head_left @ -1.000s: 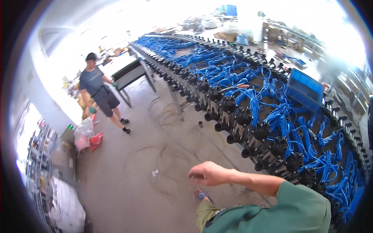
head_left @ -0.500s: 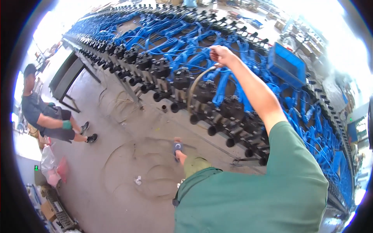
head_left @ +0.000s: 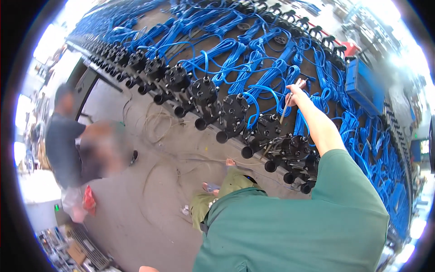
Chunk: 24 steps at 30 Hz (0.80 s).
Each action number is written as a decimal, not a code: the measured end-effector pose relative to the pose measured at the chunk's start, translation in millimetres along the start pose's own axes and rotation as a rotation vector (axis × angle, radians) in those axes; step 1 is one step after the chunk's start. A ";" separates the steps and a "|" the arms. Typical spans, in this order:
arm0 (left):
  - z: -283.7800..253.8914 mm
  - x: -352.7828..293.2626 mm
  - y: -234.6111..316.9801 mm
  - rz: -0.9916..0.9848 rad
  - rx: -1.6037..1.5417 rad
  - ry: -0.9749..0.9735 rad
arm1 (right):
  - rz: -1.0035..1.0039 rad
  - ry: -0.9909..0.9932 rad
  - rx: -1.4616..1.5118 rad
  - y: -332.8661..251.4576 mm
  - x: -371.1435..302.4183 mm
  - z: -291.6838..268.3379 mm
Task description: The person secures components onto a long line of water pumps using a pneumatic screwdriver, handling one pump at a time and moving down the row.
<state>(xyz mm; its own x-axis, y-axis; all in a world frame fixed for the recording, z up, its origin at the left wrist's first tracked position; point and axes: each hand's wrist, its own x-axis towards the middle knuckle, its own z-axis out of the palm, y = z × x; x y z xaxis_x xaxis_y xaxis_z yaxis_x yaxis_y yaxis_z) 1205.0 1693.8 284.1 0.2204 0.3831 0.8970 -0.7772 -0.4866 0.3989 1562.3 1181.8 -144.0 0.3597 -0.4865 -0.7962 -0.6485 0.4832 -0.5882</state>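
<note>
Over workshop bench with blue cables, pinching straighter-than-before pale hose in right hand, with grip of left hand indiscernible.

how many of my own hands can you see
2. Your right hand is over the blue cables, holding a thin pale strip. What looks like your left hand just shows at the bottom edge, mostly out of view.

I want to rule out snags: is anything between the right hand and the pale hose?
Nothing visible is: the right hand appears closed around the pale hose, which runs down between black-topped cylinders.
</note>
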 end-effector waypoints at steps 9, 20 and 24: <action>37.9 -59.5 -178.0 -0.367 0.189 -0.809 | -0.121 -0.410 0.421 -97.7 -249.6 -80.1; 160.1 -91.8 -104.3 0.141 -0.515 -0.978 | -0.872 0.254 -0.582 119.7 -681.2 -171.5; 142.0 -194.4 -43.7 -0.131 -0.794 -1.495 | -1.090 0.684 -0.848 195.6 -697.7 -193.4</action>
<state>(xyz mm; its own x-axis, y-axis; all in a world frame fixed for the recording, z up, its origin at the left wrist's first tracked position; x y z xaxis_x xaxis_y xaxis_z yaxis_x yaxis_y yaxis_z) 1279.8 1529.1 119.4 0.2642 -0.8602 0.4361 -0.6893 0.1479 0.7092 1054.7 1475.0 323.8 0.6843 -0.6616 0.3068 -0.5475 -0.7439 -0.3832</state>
